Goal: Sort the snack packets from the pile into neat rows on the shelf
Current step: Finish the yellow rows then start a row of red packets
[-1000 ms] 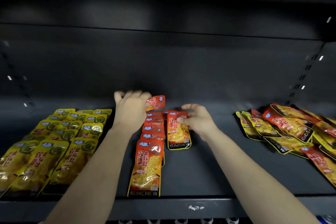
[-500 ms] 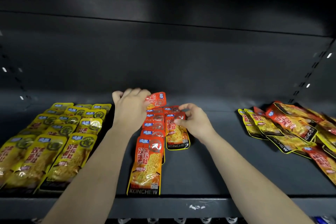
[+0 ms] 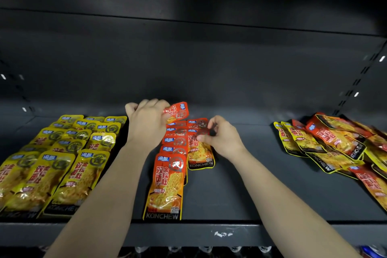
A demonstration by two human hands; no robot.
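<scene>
holding a red packet point(image 3: 177, 111) in the curled left hand point(image 3: 146, 126) at the back of the first red row point(image 3: 166, 184); pinching the top of the second-row packet point(image 3: 200, 154) with the right hand point(image 3: 222, 138). slide it flush beside the first row, edges parallel, overlap even, before drawing from the pile point(image 3: 335, 144) far right on the shelf point(image 3: 251, 195).
</scene>
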